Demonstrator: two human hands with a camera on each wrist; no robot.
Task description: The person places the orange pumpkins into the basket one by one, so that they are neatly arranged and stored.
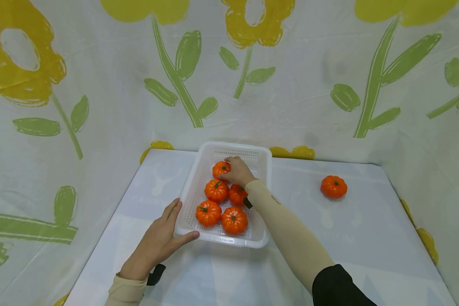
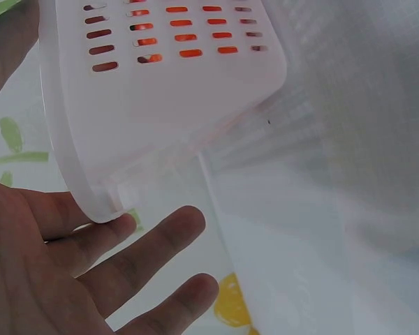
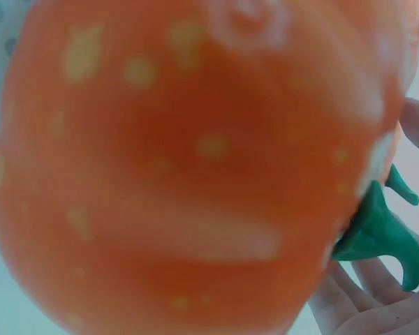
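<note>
A white plastic basket [image 1: 235, 241] with slotted sides holds several small orange pumpkins with green stems. At its far end my right hand [image 1: 239, 171] reaches in and grips a pumpkin [image 1: 219, 169] between thumb and fingers. Beneath that wrist another pumpkin [image 1: 237, 194] is partly hidden. In the right wrist view a pumpkin [image 3: 160, 174] fills most of the picture, the fingers [image 3: 328, 300] showing behind it. My left hand [image 1: 158, 240] rests against the near left corner, thumb and fingers spread. The left wrist view shows its straight fingers [image 2: 146, 258] at the basket's rim [image 2: 98, 206].
One more pumpkin [image 1: 334, 187] lies on the white table [image 1: 310, 238], to the right of the basket. A pale curtain [image 1: 298, 76] printed with yellow flowers hangs right behind the table and along both sides.
</note>
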